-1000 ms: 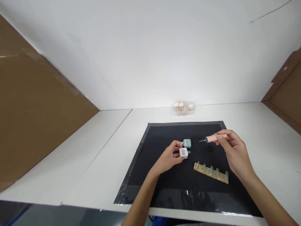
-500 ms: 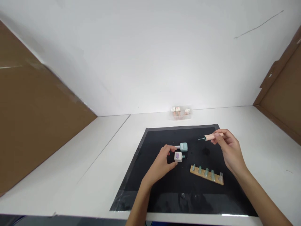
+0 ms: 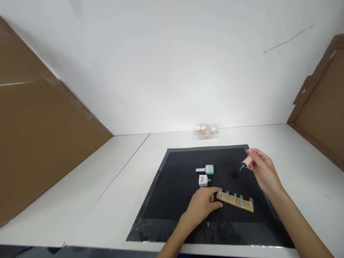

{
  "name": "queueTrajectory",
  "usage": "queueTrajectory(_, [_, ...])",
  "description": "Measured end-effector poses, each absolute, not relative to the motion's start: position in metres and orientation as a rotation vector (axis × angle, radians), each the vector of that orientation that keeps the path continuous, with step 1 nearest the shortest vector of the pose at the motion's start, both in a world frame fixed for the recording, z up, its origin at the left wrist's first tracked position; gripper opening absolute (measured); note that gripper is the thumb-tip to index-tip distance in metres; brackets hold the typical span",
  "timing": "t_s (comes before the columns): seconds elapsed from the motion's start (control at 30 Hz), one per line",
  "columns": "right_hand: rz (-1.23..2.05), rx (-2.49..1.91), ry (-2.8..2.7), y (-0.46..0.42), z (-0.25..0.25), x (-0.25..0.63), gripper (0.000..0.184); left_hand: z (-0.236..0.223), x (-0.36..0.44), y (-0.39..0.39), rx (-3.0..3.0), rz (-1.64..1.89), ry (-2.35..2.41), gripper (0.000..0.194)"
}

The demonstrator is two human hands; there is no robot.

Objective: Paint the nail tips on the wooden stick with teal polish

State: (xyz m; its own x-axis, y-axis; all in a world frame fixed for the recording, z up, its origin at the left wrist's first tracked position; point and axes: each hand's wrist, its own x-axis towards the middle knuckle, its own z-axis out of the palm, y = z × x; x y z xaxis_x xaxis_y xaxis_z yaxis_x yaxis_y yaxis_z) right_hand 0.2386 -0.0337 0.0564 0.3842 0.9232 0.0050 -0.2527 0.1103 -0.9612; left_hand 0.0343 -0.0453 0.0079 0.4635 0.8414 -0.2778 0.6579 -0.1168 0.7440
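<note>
Gripping a peach nail polish brush cap [image 3: 247, 162] in the right hand [image 3: 262, 171], with its green brush slanting down-left; with the left hand [image 3: 202, 204] unclenched, thumb and fingers parted beside a tan strip [image 3: 245, 207] of nail tips [image 3: 234, 197], below the right-hand grip, contact unclear; beyond the left fingers, a white bottle [image 3: 203, 180]

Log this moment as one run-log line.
LEFT HAND: at end of nail-tip strip | RIGHT HAND: holding polish brush cap | BLACK MAT: white polish bottle, teal polish bottle

White table [image 3: 107, 204] — black mat [image 3: 166, 200] and clear tray [image 3: 207, 137] directly on top.
</note>
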Motion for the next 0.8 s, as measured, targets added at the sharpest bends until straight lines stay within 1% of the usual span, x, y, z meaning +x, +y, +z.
queueTrajectory(0.07, [1.039,-1.136,-0.774,-0.034,0.057,0.242,0.035,0.008,0.034,-0.045,1.898,0.329,1.195,0.018])
queueTrajectory(0.17, [1.107,-1.157,-0.825,-0.033,0.057,0.249,0.033,0.008,0.029,-0.047,1.876,0.385,1.063,0.007])
queueTrajectory(0.2, [1.135,-1.168,-0.853,-0.033,0.057,0.251,0.032,0.009,0.026,-0.048,1.857,0.407,1.032,0.008])
queueTrajectory(0.3, [1.250,-1.217,-0.971,-0.034,0.061,0.257,0.030,0.013,0.012,-0.045,1.813,0.557,1.058,0.017])
queueTrajectory(0.47, [1.441,-1.301,-1.213,-0.040,0.068,0.254,0.026,0.028,-0.012,-0.032,1.637,0.876,1.143,0.020])
queueTrajectory(0.53, [1.461,-1.297,-1.340,-0.042,0.067,0.248,0.029,0.035,-0.016,-0.028,1.600,0.910,1.128,0.021])
queueTrajectory(0.6, [1.403,-1.225,-1.419,-0.043,0.064,0.241,0.028,0.039,-0.016,-0.023,1.558,0.880,1.100,0.024])
queueTrajectory(0.8, [1.339,-1.142,-1.404,-0.041,0.056,0.229,0.027,0.044,-0.011,-0.007,1.514,0.897,0.963,0.030])
